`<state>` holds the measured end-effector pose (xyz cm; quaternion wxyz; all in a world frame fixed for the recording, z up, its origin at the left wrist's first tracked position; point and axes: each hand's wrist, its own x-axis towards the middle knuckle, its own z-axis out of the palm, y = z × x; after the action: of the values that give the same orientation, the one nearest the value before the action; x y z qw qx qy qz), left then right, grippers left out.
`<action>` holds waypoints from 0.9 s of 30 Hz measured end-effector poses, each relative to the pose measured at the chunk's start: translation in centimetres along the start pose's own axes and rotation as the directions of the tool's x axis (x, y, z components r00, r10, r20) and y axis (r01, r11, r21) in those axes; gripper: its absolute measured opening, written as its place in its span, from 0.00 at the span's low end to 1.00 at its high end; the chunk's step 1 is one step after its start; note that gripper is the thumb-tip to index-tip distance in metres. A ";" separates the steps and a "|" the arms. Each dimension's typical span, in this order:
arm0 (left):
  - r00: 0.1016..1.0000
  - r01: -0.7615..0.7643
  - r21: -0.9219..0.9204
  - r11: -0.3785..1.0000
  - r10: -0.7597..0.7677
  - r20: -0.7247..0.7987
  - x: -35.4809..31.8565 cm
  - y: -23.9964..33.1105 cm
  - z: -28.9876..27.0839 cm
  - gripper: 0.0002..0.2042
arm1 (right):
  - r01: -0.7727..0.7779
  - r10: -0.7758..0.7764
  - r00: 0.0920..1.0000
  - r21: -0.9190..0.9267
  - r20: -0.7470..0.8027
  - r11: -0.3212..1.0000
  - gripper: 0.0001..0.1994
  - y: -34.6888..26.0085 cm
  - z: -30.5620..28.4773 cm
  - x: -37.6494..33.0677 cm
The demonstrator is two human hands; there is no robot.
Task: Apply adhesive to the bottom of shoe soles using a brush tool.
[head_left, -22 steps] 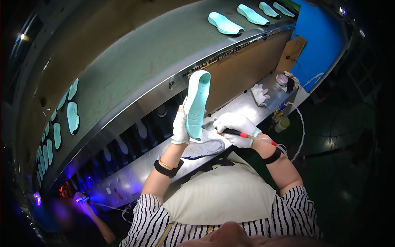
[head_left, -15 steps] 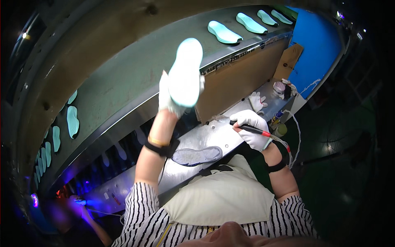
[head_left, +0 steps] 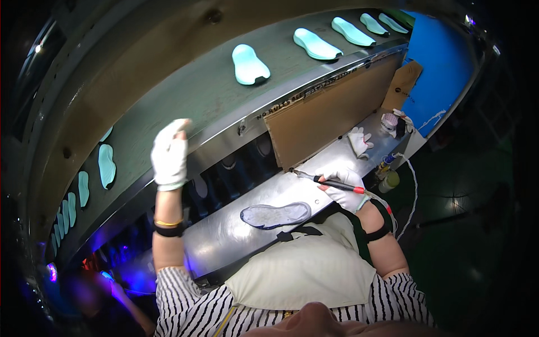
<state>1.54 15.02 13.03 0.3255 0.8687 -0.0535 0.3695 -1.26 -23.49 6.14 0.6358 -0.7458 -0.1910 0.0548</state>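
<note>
My left hand (head_left: 170, 157), in a white glove with bare fingertips, is raised over the near edge of the grey-green belt (head_left: 185, 95). Its fingers are stretched out and nothing is in them. Farther right on the belt lies a mint-green shoe sole (head_left: 247, 63) with a dark end. My right hand (head_left: 343, 188), gloved the same way, grips a pen-shaped corded tool (head_left: 336, 184) with a black handle, a red band and a thin metal tip pointing left. Left of this hand, a grey shoe sole (head_left: 275, 215) rests on the metal shelf (head_left: 224, 238).
More mint soles (head_left: 317, 45) line the belt at the far right and left. A cardboard sheet (head_left: 331, 106) stands below the belt edge. A spare glove (head_left: 359, 141), a jar (head_left: 388, 181) and a white cord (head_left: 414, 191) are on the right. Another person's arm (head_left: 130, 306) shows lower left.
The mint sole that my left hand held up now lies on the belt, released. My left hand has moved left, away from it. My right hand has shifted slightly, still holding the corded tool.
</note>
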 end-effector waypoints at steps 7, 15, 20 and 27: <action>0.753 0.566 0.742 0.359 -0.591 -0.288 -4.1 -17.3 -17.7 0.23 | -0.351 0.296 0.931 0.302 0.214 0.886 0.10 3.4 2.8 1.7; 0.986 -0.051 0.489 0.871 0.121 -0.112 -7.9 -23.7 -20.8 0.14 | 0.020 -0.020 0.990 0.002 0.141 1.000 0.09 1.7 4.5 1.4; 0.842 0.294 0.011 0.956 -0.253 -0.476 -3.8 -14.8 -14.5 0.16 | 0.067 -0.068 0.997 0.026 0.042 0.997 0.09 3.1 2.7 1.3; 0.963 0.174 -0.974 -0.147 -0.179 0.199 -1.1 -4.0 -7.0 0.13 | -0.034 0.030 0.999 0.299 0.019 0.954 0.10 5.6 2.2 1.3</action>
<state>-2.17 22.23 13.74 0.9099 0.3313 -0.1924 0.1587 0.39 -21.62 0.53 0.7390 -0.6437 -0.1729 0.0986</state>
